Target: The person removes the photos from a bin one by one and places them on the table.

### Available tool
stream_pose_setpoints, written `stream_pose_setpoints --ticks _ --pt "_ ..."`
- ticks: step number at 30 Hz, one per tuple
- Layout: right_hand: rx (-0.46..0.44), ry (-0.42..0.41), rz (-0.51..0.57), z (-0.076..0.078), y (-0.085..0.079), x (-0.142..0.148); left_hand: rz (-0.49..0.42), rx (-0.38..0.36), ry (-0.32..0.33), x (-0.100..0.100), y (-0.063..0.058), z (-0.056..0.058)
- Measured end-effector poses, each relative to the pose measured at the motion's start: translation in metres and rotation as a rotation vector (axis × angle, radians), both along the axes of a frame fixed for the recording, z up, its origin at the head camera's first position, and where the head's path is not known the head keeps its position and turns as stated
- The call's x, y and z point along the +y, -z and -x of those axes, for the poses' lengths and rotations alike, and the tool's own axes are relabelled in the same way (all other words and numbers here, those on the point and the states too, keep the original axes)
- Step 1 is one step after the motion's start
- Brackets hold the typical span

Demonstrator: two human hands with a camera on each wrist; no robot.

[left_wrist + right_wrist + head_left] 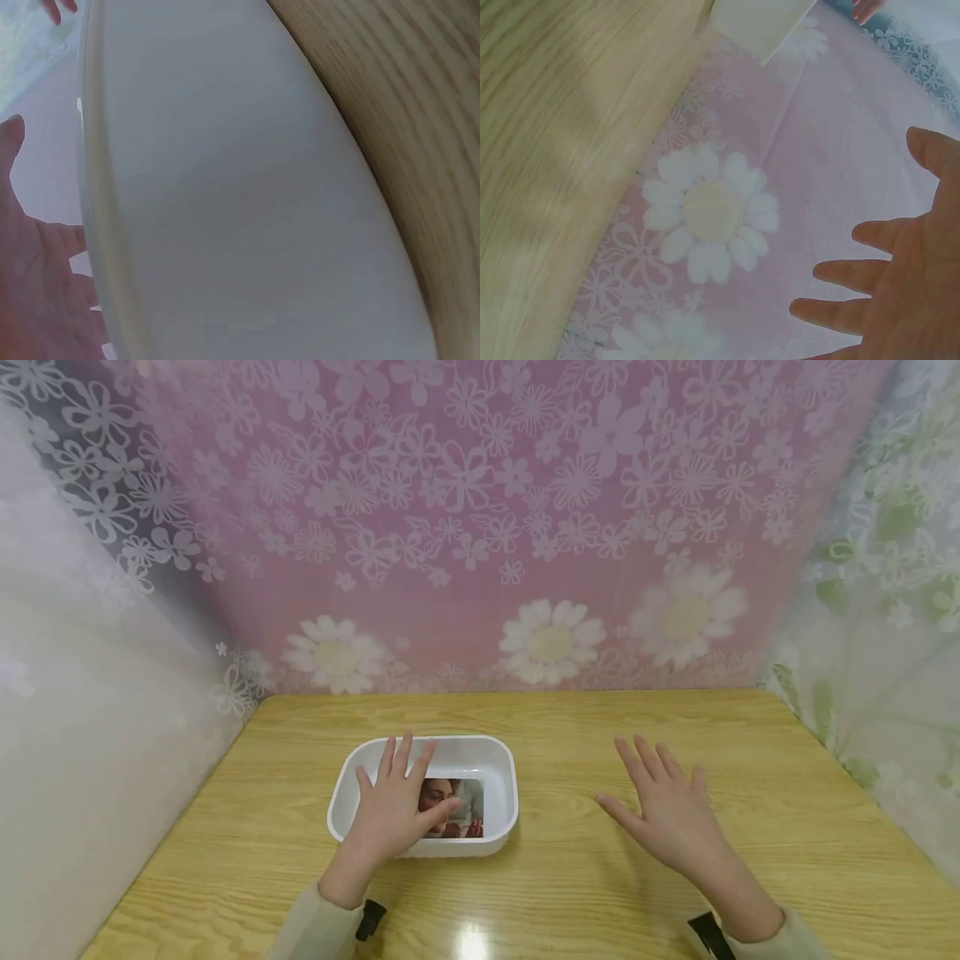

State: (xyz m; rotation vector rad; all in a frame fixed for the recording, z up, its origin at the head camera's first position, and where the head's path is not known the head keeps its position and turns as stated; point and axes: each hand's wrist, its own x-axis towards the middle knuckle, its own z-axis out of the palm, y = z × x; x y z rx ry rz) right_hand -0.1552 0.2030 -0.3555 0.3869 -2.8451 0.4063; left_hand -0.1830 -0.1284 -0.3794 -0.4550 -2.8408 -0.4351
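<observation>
A white plastic basin (498,777) with rounded corners stands on the table, left of centre. Inside it lies a photo card (471,806) showing part of a face and some red; its left side is hidden by my left hand (393,810). That hand hovers over the basin with fingers spread and straight, holding nothing. In the left wrist view the basin's outer wall (247,180) fills most of the picture, and the fingers pass behind its rim. My right hand (671,818) is spread above the table to the right of the basin, with nothing in it.
The wood-grain table (570,893) reaches back to a pink curtain (450,527) with white flowers. Pale flowered sheets hang along the left (97,693) and right sides. Black straps (370,920) sit at both wrists, by the sleeve cuffs.
</observation>
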Motion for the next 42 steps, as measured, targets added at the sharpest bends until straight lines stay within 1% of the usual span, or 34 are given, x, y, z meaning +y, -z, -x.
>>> stream_pose_setpoints --ticks 4,9,12,15,20,24,26,28,30,36,39,42 --pt "0.065 -0.018 -0.007 0.002 0.002 -0.002 0.014 0.015 -0.002 -0.001 0.000 0.000" --pt "0.213 -0.049 -0.005 0.003 0.005 -0.004 -0.004 0.053 -0.012 0.000 -0.001 -0.001" --pt "0.264 -0.068 0.020 0.004 0.005 -0.004 -0.007 0.079 -0.015 -0.001 -0.001 -0.001" --pt "0.265 -0.078 0.043 0.004 0.004 -0.006 0.000 0.108 -0.008 -0.004 0.000 -0.002" --pt "0.210 -0.063 0.039 0.004 0.003 -0.008 0.011 0.127 -0.007 -0.011 0.002 -0.003" --pt "0.176 -0.070 0.022 0.005 0.001 -0.011 0.018 0.131 -0.015 -0.022 0.006 -0.003" --pt "0.175 -0.085 0.020 0.006 0.001 -0.013 0.019 0.133 -0.010 -0.030 0.008 -0.003" --pt "0.183 -0.104 0.018 0.009 0.001 -0.015 0.021 0.126 0.001 -0.037 0.010 -0.003" --pt "0.197 -0.125 0.015 0.011 0.003 -0.018 0.028 0.104 0.022 -0.046 0.012 -0.002" --pt "0.223 -0.174 0.013 0.019 0.005 -0.026 0.072 0.013 0.130 -0.067 0.017 0.003" --pt "0.224 -0.195 0.007 0.021 0.004 -0.031 0.069 -0.040 0.148 -0.075 0.019 0.005" --pt "0.222 -0.216 0.001 0.023 0.003 -0.037 0.061 -0.082 0.143 -0.080 0.020 0.005"
